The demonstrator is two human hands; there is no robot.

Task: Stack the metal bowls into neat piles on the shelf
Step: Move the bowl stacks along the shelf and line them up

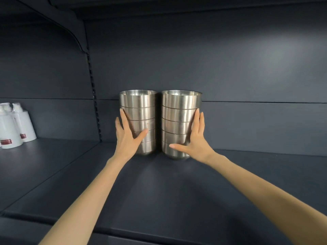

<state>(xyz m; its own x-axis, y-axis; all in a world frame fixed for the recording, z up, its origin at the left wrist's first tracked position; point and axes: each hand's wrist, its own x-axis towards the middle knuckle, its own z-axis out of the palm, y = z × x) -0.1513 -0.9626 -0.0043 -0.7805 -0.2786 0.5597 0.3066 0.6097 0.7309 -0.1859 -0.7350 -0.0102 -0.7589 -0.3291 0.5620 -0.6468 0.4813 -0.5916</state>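
Two upright piles of several nested metal bowls stand side by side on the dark shelf (159, 191), near its back wall. My left hand (126, 137) lies flat against the outer side of the left pile (139, 110), fingers straight and thumb across the front. My right hand (193, 140) presses the outer side of the right pile (178, 110) the same way, its thumb stretched along the lowest bowls. The piles almost touch, with a narrow dark gap between them.
White cylindrical containers (16, 128) with red labels stand at the far left on the neighbouring shelf section. A slotted upright (93, 96) divides the two sections. The back panel rises behind the piles, and another shelf hangs overhead.
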